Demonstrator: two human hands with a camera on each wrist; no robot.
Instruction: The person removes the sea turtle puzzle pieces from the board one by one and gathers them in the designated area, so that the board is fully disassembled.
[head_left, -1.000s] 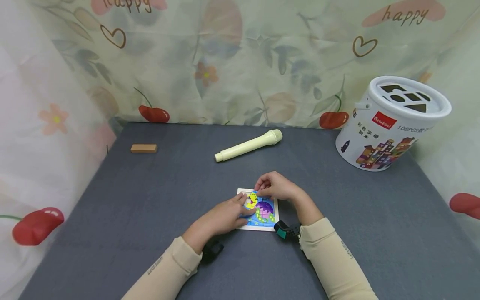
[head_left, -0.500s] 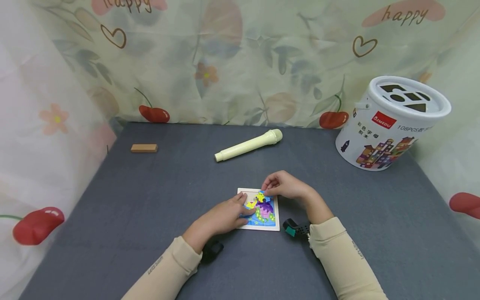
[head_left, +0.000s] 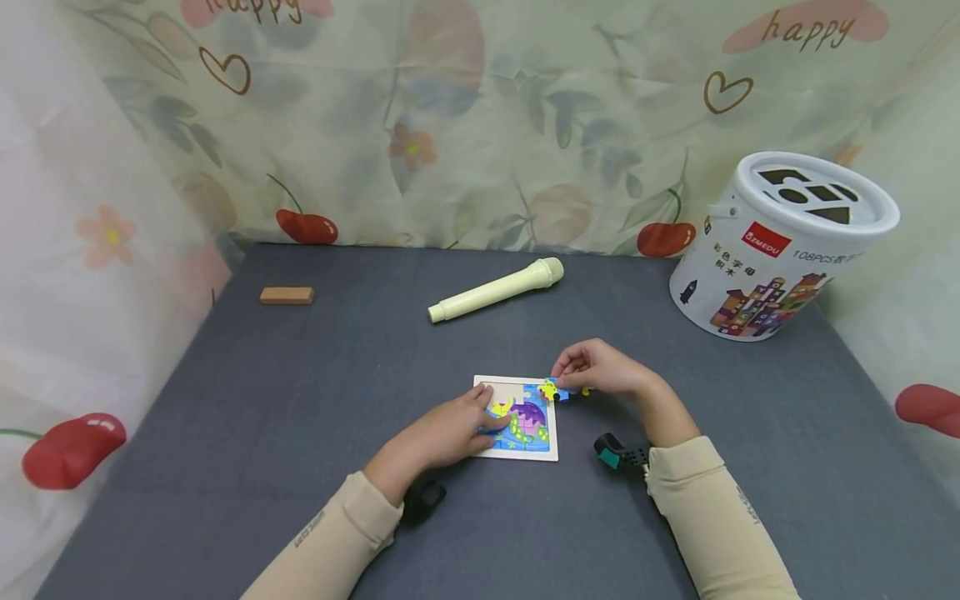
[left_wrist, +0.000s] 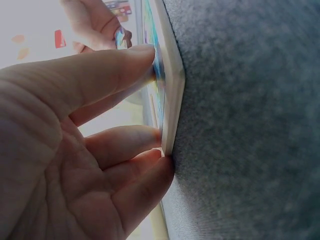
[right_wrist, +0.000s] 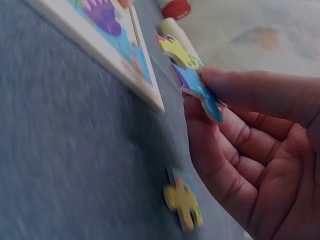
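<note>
Head view: your left hand (head_left: 453,429) lies on the left side of a wood-framed jigsaw puzzle (head_left: 517,456), which rests flat at the near middle of the grey-blue tabletop (head_left: 315,400). Its fingers are mostly extended and press on the board without clenching. Your right hand (head_left: 603,369), above the puzzle's far right corner, pinches a yellow-and-blue jigsaw portion (head_left: 553,390). Within the frame, a purple-and-pink picture fills the near and right areas; pale backing shows at the far left. A loose yellow piece (head_left: 587,391) lies just right of the board. Farther back are a cream toy microphone (head_left: 495,290), a small wooden block (head_left: 287,296) at far left, and a white lidded block bucket (head_left: 780,250) at far right, before a printed curtain (head_left: 465,125).

Left wrist view: your left thumb rests on the puzzle's printed face, while other fingertips touch the pale frame edge.

Right wrist view: your right thumb and bent fingers grasp the portion, held clear of the tabletop and apart from the frame; whether it is one piece or two joined, you cannot tell. The loose piece, slightly blurred, lies below your hand.
</note>
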